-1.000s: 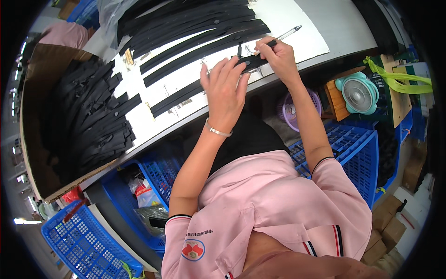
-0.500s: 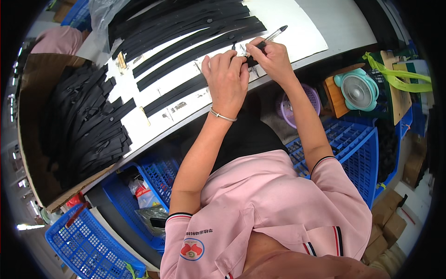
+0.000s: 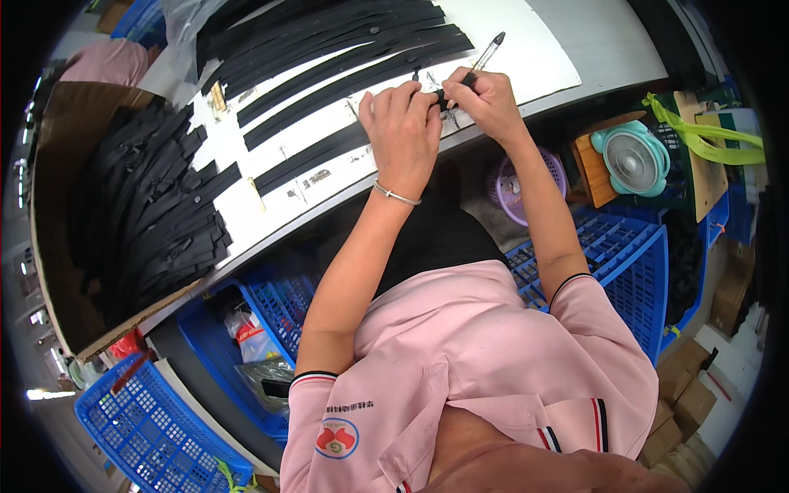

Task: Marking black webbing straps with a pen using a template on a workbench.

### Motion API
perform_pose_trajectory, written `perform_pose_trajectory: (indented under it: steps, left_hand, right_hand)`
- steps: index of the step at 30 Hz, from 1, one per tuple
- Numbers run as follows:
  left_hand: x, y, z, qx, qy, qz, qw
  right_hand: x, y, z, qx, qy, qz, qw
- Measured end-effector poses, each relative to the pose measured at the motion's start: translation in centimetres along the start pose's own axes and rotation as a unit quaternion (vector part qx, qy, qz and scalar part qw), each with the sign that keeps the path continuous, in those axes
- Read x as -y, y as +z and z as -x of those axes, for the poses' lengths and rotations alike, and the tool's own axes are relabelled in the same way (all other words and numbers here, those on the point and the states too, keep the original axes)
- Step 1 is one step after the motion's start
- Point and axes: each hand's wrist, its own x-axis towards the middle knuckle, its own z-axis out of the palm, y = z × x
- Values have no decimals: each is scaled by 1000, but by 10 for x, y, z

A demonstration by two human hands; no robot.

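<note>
A black strap (image 3: 316, 158) runs along the near part of a white board (image 3: 538, 62) marked with dark lines. My left hand (image 3: 401, 130), with a silver bangle at its wrist, bears down on the strap's right end with bent fingers, hiding part of it. Close beside it, my right hand (image 3: 486, 105) is closed round a clear-barrelled pen (image 3: 491, 51) with a dark end, slanting up and to the right. Where the pen's lower tip meets the strap is hidden by the fingers. Further straps (image 3: 362, 86) lie side by side beyond my hands.
A cardboard box (image 3: 62, 164) heaped with black straps (image 3: 148, 218) stands at the left. Blue plastic baskets (image 3: 625, 279) are below the table on both sides. A purple basket (image 3: 563, 177) and a turquoise fan (image 3: 631, 158) sit at the right. Someone's pink sleeve (image 3: 103, 64) shows far left.
The pen has swung more upright in my right hand. My left hand stays on the strap, its fingers shifted slightly. The whole view has moved a little.
</note>
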Motion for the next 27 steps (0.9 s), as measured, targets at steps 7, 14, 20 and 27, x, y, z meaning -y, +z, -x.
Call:
perform_pose_trajectory:
  steps: [7,14,20,27]
  left_hand:
    - [1,-2,0,-4,-6,-31,1000]
    - [-3,-29,25,56,-12,-75,996]
    - [33,-19,6,91,-20,-79,992]
    - [74,-34,-17,119,-30,-36,992]
  right_hand:
    - [-5,3,-2,7,-45,59,997]
    - [-8,-10,8,-23,55,-111,992]
    - [-13,-6,11,-109,28,-153,982]
    - [-8,-2,5,-103,45,-137,984]
